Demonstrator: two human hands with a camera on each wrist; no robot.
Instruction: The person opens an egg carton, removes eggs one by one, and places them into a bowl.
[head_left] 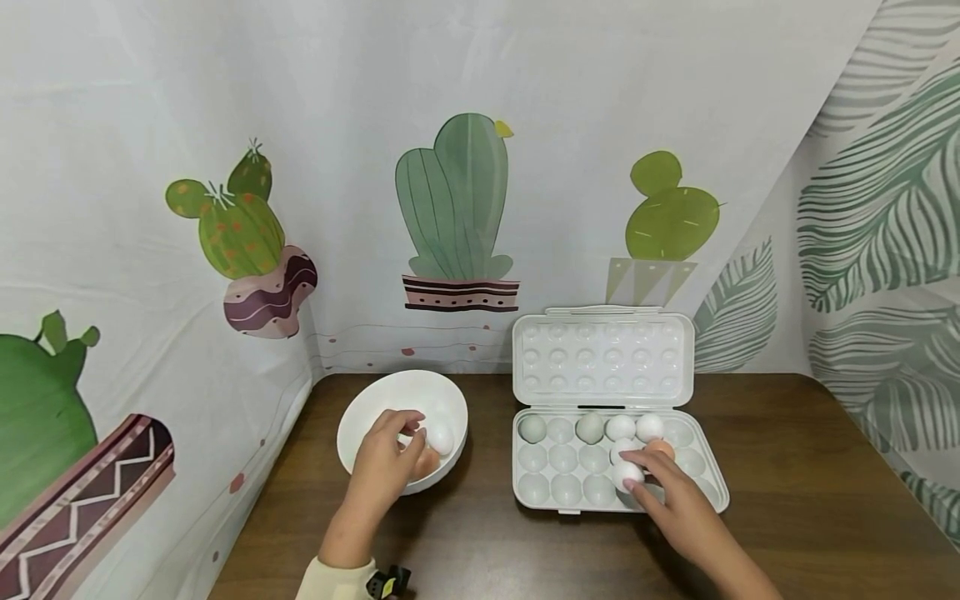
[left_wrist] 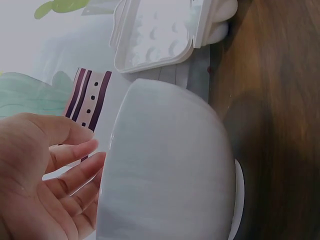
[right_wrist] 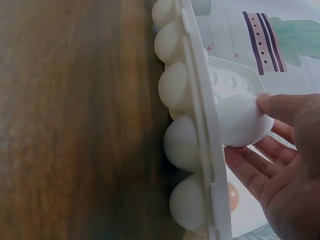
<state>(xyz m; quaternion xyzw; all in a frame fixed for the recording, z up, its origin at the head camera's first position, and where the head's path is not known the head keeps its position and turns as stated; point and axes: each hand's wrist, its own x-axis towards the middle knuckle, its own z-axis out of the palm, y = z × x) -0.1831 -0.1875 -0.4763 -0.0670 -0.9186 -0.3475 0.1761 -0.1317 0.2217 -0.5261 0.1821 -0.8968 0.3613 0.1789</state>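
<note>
My left hand (head_left: 382,462) hangs over the white bowl (head_left: 363,408), its fingers loosely bent. In the left wrist view no thing shows between thumb and fingers beside the bowl's wall (left_wrist: 165,160). Inside the bowl lie a white egg (head_left: 440,439) and a brown egg (head_left: 426,464), partly behind the hand. With thumb and fingertips my right hand (head_left: 678,504) holds a white egg (head_left: 628,475) at the front row of the white egg carton (head_left: 519,467); the right wrist view shows this egg (right_wrist: 242,122) above the carton's rim.
The carton's lid (head_left: 603,358) stands open against the cactus-print cloth (head_left: 570,167). Pale green eggs (head_left: 532,428), white eggs (head_left: 649,427) and an orange-brown egg (head_left: 661,448) sit in its cups. Bowl and carton stand on a brown wooden table (head_left: 795,467).
</note>
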